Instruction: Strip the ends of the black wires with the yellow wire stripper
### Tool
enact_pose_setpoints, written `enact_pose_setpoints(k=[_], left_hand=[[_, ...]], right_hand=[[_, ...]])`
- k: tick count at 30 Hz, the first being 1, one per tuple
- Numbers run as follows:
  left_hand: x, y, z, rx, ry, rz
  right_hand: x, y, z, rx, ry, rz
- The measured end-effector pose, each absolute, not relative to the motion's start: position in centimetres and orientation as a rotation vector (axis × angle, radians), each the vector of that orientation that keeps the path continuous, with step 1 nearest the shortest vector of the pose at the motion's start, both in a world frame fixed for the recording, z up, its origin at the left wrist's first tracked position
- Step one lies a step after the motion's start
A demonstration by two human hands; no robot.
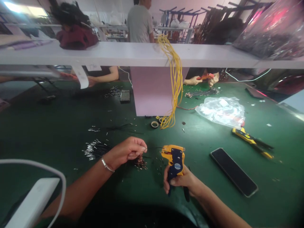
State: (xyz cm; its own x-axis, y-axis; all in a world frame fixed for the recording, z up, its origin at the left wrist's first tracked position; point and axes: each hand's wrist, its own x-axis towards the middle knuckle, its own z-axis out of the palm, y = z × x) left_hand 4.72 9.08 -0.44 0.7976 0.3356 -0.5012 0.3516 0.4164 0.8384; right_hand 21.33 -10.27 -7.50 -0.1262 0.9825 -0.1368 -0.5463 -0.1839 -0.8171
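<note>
My right hand is wrapped round the handles of a yellow and dark blue wire stripper, its jaws pointing up and to the left. A thin dark wire reaches the jaws from the left. My left hand is pinched, fingertips together, a short distance left of that wire; what lies between the fingertips is too small to make out. Under and beside my left hand is a bundle of black wires with copper ends, and silvery terminals show at its left.
A phone, a yellow-black cutter and a clear plastic bag lie at the right. Yellow wires hang from the shelf. A white power strip and cable are lower left. Other people's hands work across the table.
</note>
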Motion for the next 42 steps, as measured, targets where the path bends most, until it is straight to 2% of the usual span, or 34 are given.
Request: enact_pose_setpoints(k=[19, 42], left_hand=[[5.1, 8.1, -0.7, 1.182, 0.708, -0.089], [4.9, 7.6, -0.3, 1.504, 0.741, -0.082]], right_hand=[[21.4, -10.4, -7.3, -0.862, -0.757, 1.589], [21.3, -10.6, -8.1, -0.890, -0.787, 1.603]])
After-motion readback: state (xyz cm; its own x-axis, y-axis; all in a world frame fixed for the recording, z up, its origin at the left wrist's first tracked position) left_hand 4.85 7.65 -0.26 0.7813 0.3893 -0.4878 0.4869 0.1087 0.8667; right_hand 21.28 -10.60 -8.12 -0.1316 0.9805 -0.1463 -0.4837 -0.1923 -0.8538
